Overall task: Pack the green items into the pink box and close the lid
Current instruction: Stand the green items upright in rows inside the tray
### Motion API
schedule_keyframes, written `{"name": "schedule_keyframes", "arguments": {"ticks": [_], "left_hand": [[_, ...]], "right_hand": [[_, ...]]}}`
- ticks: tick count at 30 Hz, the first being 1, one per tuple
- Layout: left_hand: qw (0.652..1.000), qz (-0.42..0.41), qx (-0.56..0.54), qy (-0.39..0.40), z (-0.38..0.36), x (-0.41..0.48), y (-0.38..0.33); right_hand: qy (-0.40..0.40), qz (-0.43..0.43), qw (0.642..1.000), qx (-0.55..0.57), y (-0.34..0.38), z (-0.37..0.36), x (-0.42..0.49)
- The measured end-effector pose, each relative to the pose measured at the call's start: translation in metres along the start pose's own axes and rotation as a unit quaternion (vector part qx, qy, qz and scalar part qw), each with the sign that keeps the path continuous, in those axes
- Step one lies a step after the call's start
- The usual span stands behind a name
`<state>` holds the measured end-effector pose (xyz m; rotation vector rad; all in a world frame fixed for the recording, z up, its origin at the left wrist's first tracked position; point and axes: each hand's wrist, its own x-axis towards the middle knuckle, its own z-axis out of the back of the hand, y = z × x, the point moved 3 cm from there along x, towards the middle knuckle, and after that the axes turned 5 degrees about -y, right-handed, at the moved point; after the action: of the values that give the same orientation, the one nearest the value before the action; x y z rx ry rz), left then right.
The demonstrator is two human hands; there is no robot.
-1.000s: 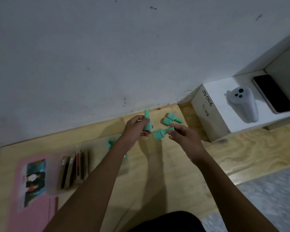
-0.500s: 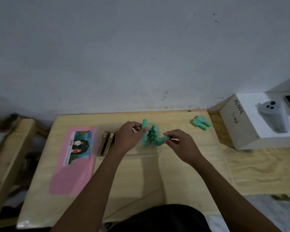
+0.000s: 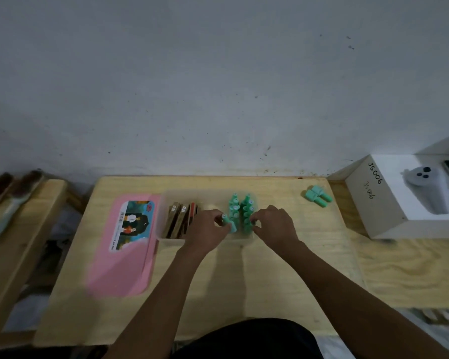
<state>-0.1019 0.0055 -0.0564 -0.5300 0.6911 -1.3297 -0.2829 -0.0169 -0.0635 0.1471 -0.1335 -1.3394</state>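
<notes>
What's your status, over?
Left hand pinches green item; right hand pinches second green item in box. Loose green items outside, right. Pink lid off.

box crowded — green items, brown blocks

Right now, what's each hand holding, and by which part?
Left hand pinches a green item near its upper end. Right hand has fingertips on a second green item in the box; grip cannot be told.
</notes>
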Motion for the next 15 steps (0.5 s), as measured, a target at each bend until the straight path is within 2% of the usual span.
{"name": "schedule_keyframes", "arguments": {"ticks": [15], "left_hand": [[0.995,0.032,0.087,0.03,-0.039,0.008,-0.007]], "right_hand": [[-0.065,-0.024,0.997,-0.019,0.001,-0.01,-0.006]]}}
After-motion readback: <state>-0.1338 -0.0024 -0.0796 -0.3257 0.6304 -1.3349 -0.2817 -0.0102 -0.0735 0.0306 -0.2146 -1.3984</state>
